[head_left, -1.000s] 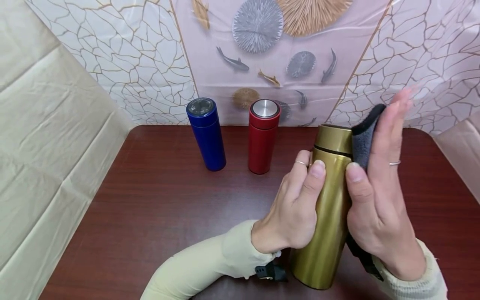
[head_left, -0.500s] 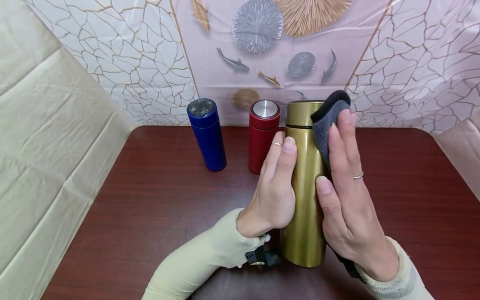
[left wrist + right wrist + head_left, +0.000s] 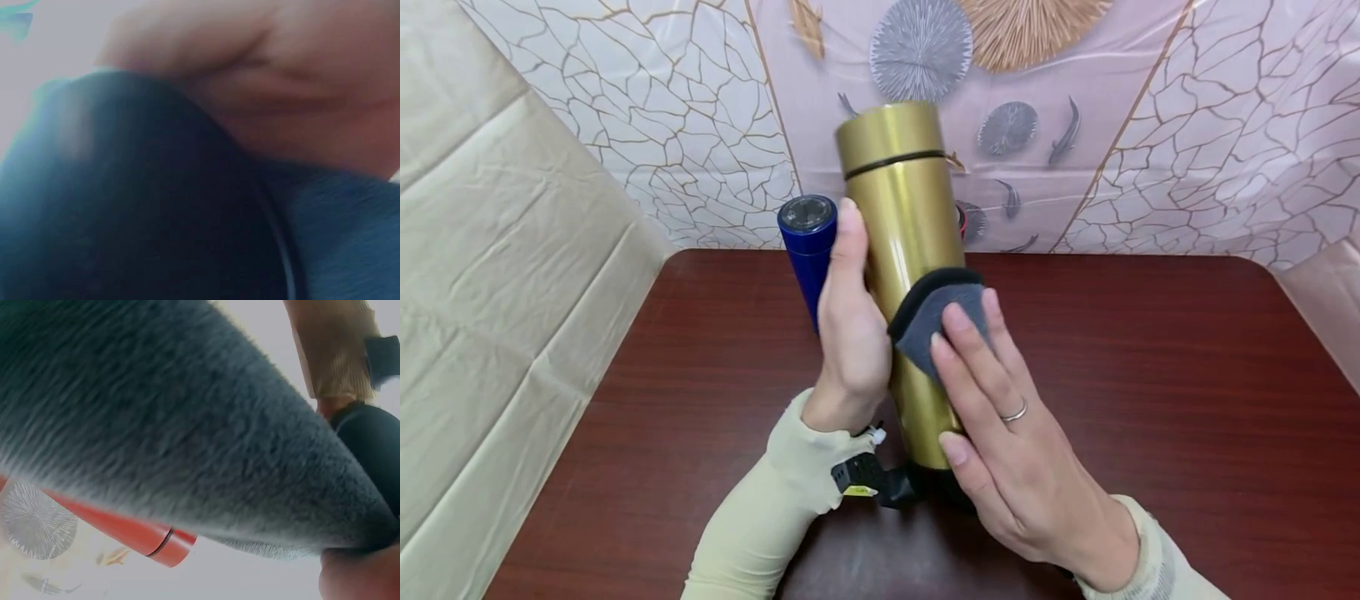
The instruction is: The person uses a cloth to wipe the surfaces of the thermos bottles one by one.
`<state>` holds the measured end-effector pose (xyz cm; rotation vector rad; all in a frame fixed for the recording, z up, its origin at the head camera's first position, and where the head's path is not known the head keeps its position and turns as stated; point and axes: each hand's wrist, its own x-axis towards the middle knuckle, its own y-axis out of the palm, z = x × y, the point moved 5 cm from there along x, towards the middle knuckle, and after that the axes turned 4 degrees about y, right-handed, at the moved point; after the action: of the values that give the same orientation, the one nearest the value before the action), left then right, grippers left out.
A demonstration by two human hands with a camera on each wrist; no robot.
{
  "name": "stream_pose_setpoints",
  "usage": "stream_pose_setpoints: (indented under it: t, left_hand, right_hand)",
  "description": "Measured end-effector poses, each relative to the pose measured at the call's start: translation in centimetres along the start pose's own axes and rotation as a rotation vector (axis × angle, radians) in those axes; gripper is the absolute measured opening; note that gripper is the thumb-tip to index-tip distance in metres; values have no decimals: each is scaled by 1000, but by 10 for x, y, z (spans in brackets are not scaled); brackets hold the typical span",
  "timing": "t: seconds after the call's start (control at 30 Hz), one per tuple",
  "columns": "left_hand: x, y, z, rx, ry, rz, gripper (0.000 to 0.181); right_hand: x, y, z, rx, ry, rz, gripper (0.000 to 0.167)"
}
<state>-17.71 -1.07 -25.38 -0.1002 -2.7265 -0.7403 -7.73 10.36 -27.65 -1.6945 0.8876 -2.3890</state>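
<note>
A gold bottle [image 3: 904,225] with a dark ring below its lid is held up at a tilt, top leaning left. The left hand [image 3: 856,333] grips its left side, thumb up along the wall, other fingers hidden behind. A grey cloth [image 3: 928,325] with black edging lies on the bottle's front right side, pressed by the nearly straight fingers of the right hand [image 3: 1018,450]. In the right wrist view the cloth [image 3: 187,425] fills much of the picture. The left wrist view is blurred, with a dark rounded shape below a hand [image 3: 281,69].
A blue bottle [image 3: 807,242] stands behind the left hand. The red bottle [image 3: 134,532] shows in the right wrist view; in the head view the gold bottle hides nearly all of it. Patterned cloth hangs behind the brown table [image 3: 1150,350].
Both hands have carried the gold bottle left and up, and it now leans left over the red bottle. The cloth and right hand have moved from its upper right side down to its middle.
</note>
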Motion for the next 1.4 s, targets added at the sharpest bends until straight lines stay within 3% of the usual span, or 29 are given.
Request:
stream_pose_setpoints:
  t: [0.2, 0.33, 0.43, 0.63, 0.8, 0.87, 1.07, 1.17, 1.4]
  left_hand:
    - [10, -21, -15, -40, 48, -122, 53]
    - [18, -27, -20, -91, 94, -113, 51]
    - [22, -27, -19, -159, 94, -90, 47]
    - [24, -21, -5, -295, -15, -38, 50]
    - [23, -16, 0, -419, -140, 22, 54]
    - [24, -14, -1, -450, -154, 57, 56]
    - [28, -13, -4, -370, -87, 105, 66]
    - [27, -11, -1, -369, -97, 121, 72]
    - [27, -13, 8, -332, -102, 69, 58]
  right_hand:
    - [-2, 6, 3, 8, -119, 9, 40]
    - [-3, 7, 1, 7, -169, -29, 34]
    - [-5, 4, -2, 12, -185, -69, 29]
    - [-3, -6, -9, 52, -145, -128, 22]
    - [-1, -11, -15, 81, -56, -130, 32]
    - [-1, -14, -16, 94, -50, -148, 34]
    - [-5, -22, -18, 80, -118, -198, 24]
    - [-4, -22, -17, 41, -145, -193, 24]
    - [0, -4, -5, -86, -139, -37, 38]
